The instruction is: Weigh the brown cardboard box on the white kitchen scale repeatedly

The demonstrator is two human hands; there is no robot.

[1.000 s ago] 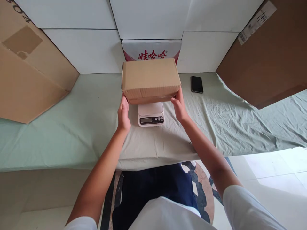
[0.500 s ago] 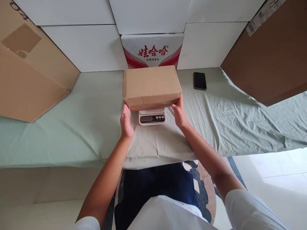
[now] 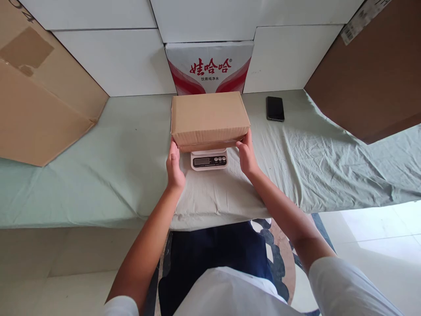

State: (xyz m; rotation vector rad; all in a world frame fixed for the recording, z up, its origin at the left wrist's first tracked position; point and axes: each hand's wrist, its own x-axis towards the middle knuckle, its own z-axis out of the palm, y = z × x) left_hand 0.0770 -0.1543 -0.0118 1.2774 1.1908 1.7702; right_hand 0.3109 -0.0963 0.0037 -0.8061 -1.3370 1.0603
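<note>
Cardboard box (image 3: 209,117) sits in the middle of the frame, closed, on top of a small white scale (image 3: 209,159), and it covers the scale's platform, so only the front strip with the display and the buttons shows under the box's near edge. Left hand (image 3: 174,163) is at the lower left corner of the box, with the fingers mostly straight and the fingertips touching the box's side. Right hand (image 3: 246,153) does the same at the lower right corner, the thumb up against the near edge. Both hands are rather open and press the box between them; they are not curled around it. The scale stands on a pale green sheet (image 3: 115,166). A black phone (image 3: 275,108) lies right of the box, well apart from it.
</note>
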